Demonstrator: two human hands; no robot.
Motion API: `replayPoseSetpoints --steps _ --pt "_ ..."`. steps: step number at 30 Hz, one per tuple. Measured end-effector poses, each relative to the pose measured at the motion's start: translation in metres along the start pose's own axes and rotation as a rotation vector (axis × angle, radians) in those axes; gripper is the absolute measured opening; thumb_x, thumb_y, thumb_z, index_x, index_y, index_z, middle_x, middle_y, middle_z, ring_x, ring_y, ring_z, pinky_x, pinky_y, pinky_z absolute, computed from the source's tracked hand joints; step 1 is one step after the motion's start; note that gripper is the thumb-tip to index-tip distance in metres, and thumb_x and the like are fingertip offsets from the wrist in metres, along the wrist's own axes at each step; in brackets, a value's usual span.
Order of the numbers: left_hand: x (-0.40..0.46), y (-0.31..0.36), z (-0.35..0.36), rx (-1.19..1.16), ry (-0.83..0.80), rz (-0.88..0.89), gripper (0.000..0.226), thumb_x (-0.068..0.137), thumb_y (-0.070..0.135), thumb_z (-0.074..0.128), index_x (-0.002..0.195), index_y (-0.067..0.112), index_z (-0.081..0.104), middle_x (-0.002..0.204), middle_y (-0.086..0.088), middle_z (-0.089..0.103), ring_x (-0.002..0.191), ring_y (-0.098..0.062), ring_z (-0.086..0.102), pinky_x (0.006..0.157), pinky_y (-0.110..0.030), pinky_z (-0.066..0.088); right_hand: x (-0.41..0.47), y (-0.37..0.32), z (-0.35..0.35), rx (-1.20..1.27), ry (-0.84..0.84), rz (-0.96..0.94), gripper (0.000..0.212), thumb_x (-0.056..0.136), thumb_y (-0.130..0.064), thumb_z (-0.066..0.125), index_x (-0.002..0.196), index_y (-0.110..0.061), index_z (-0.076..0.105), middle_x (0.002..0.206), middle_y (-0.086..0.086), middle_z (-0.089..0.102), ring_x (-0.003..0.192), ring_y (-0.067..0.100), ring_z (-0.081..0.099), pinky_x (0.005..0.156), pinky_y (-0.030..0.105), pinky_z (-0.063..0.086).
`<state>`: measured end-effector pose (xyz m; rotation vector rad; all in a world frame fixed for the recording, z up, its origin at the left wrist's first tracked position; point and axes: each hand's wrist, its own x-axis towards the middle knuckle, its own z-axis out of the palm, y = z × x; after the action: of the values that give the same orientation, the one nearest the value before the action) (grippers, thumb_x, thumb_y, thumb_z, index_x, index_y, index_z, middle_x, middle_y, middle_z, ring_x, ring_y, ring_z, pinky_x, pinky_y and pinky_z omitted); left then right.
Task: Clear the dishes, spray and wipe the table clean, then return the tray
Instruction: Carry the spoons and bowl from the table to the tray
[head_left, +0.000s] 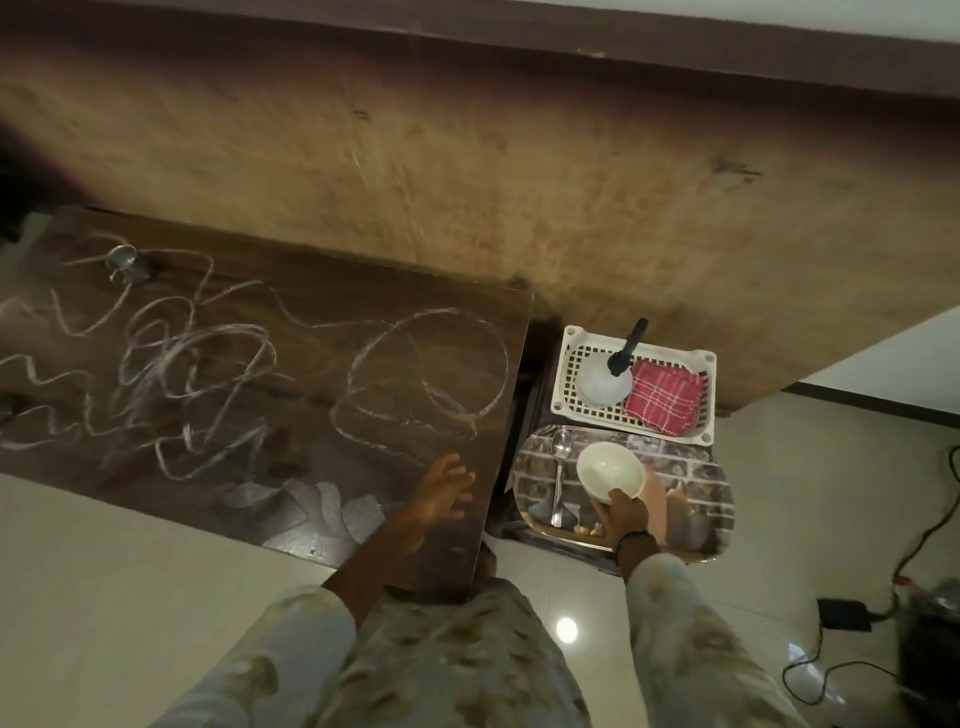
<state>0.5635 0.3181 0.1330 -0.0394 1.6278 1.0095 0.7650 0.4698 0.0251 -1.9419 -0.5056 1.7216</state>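
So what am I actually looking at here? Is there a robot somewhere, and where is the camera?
There is no robot; a person works with bare hands. The one picture comes from a wide-angle camera worn on their head, looking forward and down, so you see their arms from above.

The right hand grips a white bowl over a brick-patterned tray, where a metal spoon already lies. The left hand is over the near edge of the dark wooden table, fingers spread, holding nothing.

The table is covered in white scribbles, and a small metal cup stands at its far left. Beyond the tray, a white plastic basket holds a spray bottle and a red checked cloth.
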Motion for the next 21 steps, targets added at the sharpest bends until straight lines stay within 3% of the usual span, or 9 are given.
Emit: replayPoseSetpoints --steps 2,4,6,9,12,16,19,21 --pt "0.002 0.001 -0.006 -0.01 0.029 -0.011 0.051 0.094 0.009 0.049 0.142 0.01 0.03 0.144 -0.017 0.041 0.083 -0.019 0.057 0.069 -0.03 0.046 0.001 -0.004 0.003 0.038 0.011 0.023 0.052 0.09 0.007 0.045 0.141 0.003 0.033 0.145 0.025 0.035 0.126 0.042 0.041 0.091 0.045 0.048" --pt "0.002 0.0 -0.011 0.037 0.042 0.009 0.051 0.095 0.014 0.051 0.142 0.012 0.031 0.142 -0.015 0.044 0.095 -0.023 0.058 0.067 -0.026 0.048 0.005 -0.006 0.002 0.013 0.023 0.043 0.052 0.09 0.008 0.044 0.141 0.004 0.032 0.143 0.025 0.036 0.118 0.039 0.043 0.098 0.05 0.045" --pt "0.003 -0.001 -0.014 0.059 0.048 0.018 0.05 0.095 0.018 0.051 0.142 0.013 0.033 0.14 -0.013 0.046 0.103 -0.024 0.057 0.066 -0.025 0.049 0.007 -0.005 -0.003 -0.047 0.035 0.057 0.051 0.089 0.007 0.045 0.139 0.007 0.034 0.142 0.026 0.039 0.119 0.04 0.045 0.094 0.048 0.049" --pt "0.004 0.002 -0.013 0.07 0.057 0.005 0.048 0.095 0.02 0.051 0.14 0.014 0.035 0.137 -0.011 0.049 0.105 -0.023 0.058 0.065 -0.024 0.048 0.008 -0.001 -0.011 -0.184 0.024 0.071 0.05 0.087 0.004 0.051 0.135 0.01 0.038 0.138 0.025 0.045 0.111 0.036 0.047 0.07 0.035 0.052" --pt "0.006 0.004 -0.008 0.093 0.047 0.001 0.045 0.095 0.021 0.051 0.138 0.016 0.038 0.135 -0.01 0.05 0.107 -0.022 0.058 0.066 -0.024 0.049 0.006 0.002 -0.017 -0.194 -0.015 0.135 0.045 0.091 0.003 0.047 0.135 0.006 0.038 0.128 0.022 0.048 0.107 0.035 0.049 0.076 0.04 0.056" --pt "0.007 0.006 -0.007 0.096 0.051 -0.005 0.04 0.096 0.021 0.05 0.134 0.015 0.042 0.132 -0.008 0.051 0.107 -0.022 0.058 0.069 -0.025 0.05 0.007 0.002 -0.02 -0.223 -0.05 0.165 0.039 0.095 -0.001 0.045 0.134 0.0 0.04 0.111 0.013 0.05 0.097 0.029 0.054 0.08 0.037 0.052" --pt "0.006 0.008 -0.012 0.073 0.051 0.001 0.038 0.095 0.022 0.051 0.132 0.016 0.044 0.132 -0.008 0.052 0.106 -0.022 0.059 0.073 -0.026 0.052 0.008 0.014 -0.014 -0.232 0.076 0.07 0.048 0.089 -0.004 0.054 0.134 0.002 0.038 0.126 0.019 0.052 0.099 0.033 0.052 0.07 0.035 0.057" --pt "0.005 0.009 -0.018 0.046 0.06 0.008 0.036 0.095 0.021 0.052 0.13 0.015 0.046 0.131 -0.009 0.052 0.105 -0.022 0.059 0.078 -0.03 0.052 0.002 0.024 -0.005 -0.239 0.243 -0.017 0.059 0.085 -0.008 0.057 0.138 0.001 0.032 0.135 0.024 0.046 0.111 0.04 0.051 0.088 0.045 0.053"
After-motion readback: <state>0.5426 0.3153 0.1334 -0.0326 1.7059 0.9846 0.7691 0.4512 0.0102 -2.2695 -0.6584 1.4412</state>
